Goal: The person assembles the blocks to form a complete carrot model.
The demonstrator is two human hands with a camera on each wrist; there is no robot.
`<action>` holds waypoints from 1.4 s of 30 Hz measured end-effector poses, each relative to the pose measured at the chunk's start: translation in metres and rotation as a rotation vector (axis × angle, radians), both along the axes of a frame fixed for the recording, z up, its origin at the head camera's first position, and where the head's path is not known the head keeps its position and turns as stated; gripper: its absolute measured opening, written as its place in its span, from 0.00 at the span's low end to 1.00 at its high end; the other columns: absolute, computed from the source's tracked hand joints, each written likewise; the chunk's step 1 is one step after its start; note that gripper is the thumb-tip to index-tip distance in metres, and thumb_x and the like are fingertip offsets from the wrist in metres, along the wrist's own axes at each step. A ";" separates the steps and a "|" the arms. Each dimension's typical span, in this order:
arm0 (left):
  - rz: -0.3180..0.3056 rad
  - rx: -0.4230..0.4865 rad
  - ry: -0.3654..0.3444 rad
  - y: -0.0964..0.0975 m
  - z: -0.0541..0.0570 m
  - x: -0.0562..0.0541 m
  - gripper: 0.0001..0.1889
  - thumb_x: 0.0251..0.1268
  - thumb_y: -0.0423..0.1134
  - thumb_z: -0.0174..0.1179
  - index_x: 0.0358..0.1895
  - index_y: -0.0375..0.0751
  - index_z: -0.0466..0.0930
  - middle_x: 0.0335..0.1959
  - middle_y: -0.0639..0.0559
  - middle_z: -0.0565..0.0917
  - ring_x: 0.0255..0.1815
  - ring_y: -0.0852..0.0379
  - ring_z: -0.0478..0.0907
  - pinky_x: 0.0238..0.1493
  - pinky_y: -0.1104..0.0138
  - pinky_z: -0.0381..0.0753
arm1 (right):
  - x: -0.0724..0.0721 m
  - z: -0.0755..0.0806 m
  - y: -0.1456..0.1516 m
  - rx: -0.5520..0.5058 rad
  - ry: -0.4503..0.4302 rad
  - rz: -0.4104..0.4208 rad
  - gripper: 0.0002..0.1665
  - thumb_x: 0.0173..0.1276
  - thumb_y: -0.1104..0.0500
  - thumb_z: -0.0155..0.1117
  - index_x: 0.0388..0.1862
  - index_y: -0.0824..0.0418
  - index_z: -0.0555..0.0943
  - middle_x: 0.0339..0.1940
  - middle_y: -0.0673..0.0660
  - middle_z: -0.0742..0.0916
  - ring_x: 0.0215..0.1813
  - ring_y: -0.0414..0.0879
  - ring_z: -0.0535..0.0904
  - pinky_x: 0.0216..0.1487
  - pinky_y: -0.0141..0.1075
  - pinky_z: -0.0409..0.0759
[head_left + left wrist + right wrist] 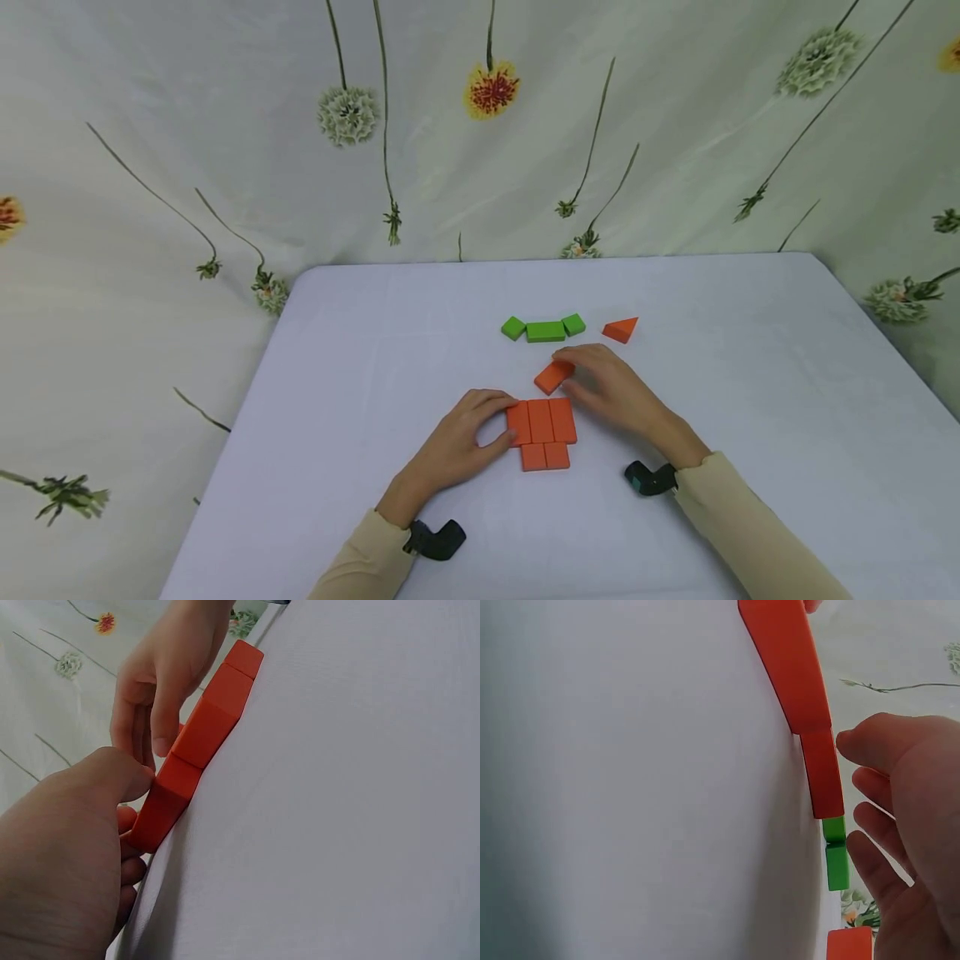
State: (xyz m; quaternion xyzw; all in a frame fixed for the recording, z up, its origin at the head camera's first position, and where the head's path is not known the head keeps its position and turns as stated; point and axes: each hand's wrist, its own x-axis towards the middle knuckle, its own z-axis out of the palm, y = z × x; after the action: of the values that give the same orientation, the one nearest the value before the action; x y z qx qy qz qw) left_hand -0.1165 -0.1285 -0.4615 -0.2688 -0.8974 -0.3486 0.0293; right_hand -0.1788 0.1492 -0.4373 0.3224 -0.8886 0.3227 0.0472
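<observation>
Staged recording setup, not a lived-in room: a table [750, 400] under a plain white cover, closed off behind and at both sides by a floral-print backdrop cloth [225, 125].

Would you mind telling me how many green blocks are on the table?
3, in a row at the far side of the table: a left green block, a longer middle green block and a right green block. None appears hidden.

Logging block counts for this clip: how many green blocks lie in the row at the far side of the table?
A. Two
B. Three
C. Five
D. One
B: the head view shows the green blocks as three pieces side by side, a long one between two small ones.
</observation>
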 end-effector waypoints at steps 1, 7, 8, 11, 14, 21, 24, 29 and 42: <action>0.000 0.001 -0.001 0.000 0.000 0.000 0.22 0.70 0.42 0.67 0.65 0.43 0.80 0.63 0.52 0.80 0.67 0.55 0.74 0.67 0.58 0.79 | -0.002 -0.001 -0.001 0.014 -0.005 0.005 0.27 0.69 0.64 0.70 0.67 0.62 0.80 0.62 0.58 0.85 0.66 0.55 0.77 0.69 0.53 0.77; -0.001 -0.002 -0.005 -0.001 -0.001 0.000 0.22 0.70 0.42 0.67 0.65 0.43 0.80 0.63 0.52 0.80 0.67 0.55 0.74 0.68 0.58 0.79 | -0.009 -0.002 -0.005 0.083 -0.033 0.009 0.26 0.71 0.61 0.70 0.67 0.62 0.80 0.64 0.60 0.83 0.68 0.57 0.75 0.71 0.54 0.75; -0.001 -0.002 -0.006 -0.001 0.000 0.000 0.22 0.70 0.42 0.67 0.65 0.43 0.80 0.63 0.51 0.80 0.67 0.55 0.74 0.68 0.58 0.79 | -0.009 -0.003 -0.005 0.090 -0.031 0.003 0.26 0.71 0.61 0.70 0.66 0.62 0.80 0.64 0.60 0.84 0.68 0.57 0.75 0.70 0.54 0.75; 0.000 -0.005 -0.013 -0.001 0.000 0.000 0.22 0.70 0.43 0.67 0.65 0.44 0.80 0.63 0.51 0.80 0.67 0.55 0.74 0.68 0.58 0.78 | -0.010 -0.003 -0.005 0.097 -0.029 -0.015 0.24 0.70 0.60 0.71 0.64 0.62 0.82 0.61 0.61 0.84 0.66 0.57 0.76 0.68 0.53 0.77; 0.002 -0.011 -0.018 -0.001 0.000 0.000 0.22 0.70 0.43 0.67 0.65 0.44 0.80 0.63 0.52 0.80 0.67 0.55 0.74 0.69 0.58 0.78 | -0.010 -0.004 -0.005 0.099 -0.032 -0.032 0.23 0.70 0.58 0.72 0.62 0.61 0.84 0.59 0.61 0.84 0.63 0.57 0.77 0.65 0.52 0.79; 0.001 -0.013 -0.020 -0.001 -0.001 0.000 0.22 0.71 0.43 0.66 0.65 0.44 0.80 0.63 0.51 0.80 0.68 0.54 0.74 0.69 0.57 0.78 | -0.008 -0.005 -0.004 0.082 -0.034 -0.060 0.21 0.70 0.55 0.73 0.59 0.60 0.85 0.55 0.59 0.85 0.60 0.55 0.77 0.61 0.51 0.80; 0.000 -0.011 -0.017 -0.001 -0.001 0.000 0.22 0.71 0.43 0.66 0.65 0.44 0.80 0.63 0.51 0.80 0.67 0.54 0.74 0.69 0.57 0.78 | -0.006 -0.004 -0.003 0.065 -0.027 -0.074 0.19 0.69 0.55 0.73 0.57 0.59 0.86 0.53 0.57 0.85 0.59 0.54 0.77 0.60 0.51 0.80; -0.002 -0.017 -0.009 -0.001 -0.001 -0.001 0.22 0.71 0.43 0.66 0.65 0.44 0.80 0.63 0.52 0.80 0.67 0.55 0.74 0.69 0.58 0.78 | 0.000 0.000 -0.001 0.037 -0.001 -0.083 0.17 0.66 0.55 0.76 0.53 0.57 0.87 0.50 0.55 0.86 0.57 0.52 0.77 0.60 0.51 0.80; -0.004 -0.007 -0.003 -0.001 -0.003 -0.002 0.22 0.70 0.42 0.67 0.65 0.44 0.80 0.63 0.52 0.80 0.67 0.56 0.73 0.68 0.59 0.78 | 0.031 0.009 0.002 -0.033 -0.003 -0.057 0.17 0.62 0.55 0.79 0.49 0.52 0.88 0.48 0.48 0.85 0.57 0.46 0.76 0.57 0.48 0.81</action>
State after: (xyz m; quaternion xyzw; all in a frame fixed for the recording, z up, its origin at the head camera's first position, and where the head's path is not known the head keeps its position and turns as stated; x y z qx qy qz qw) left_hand -0.1181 -0.1293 -0.4643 -0.2703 -0.8980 -0.3461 0.0264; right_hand -0.1483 0.1514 -0.4284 0.2956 -0.8921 0.3364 0.0602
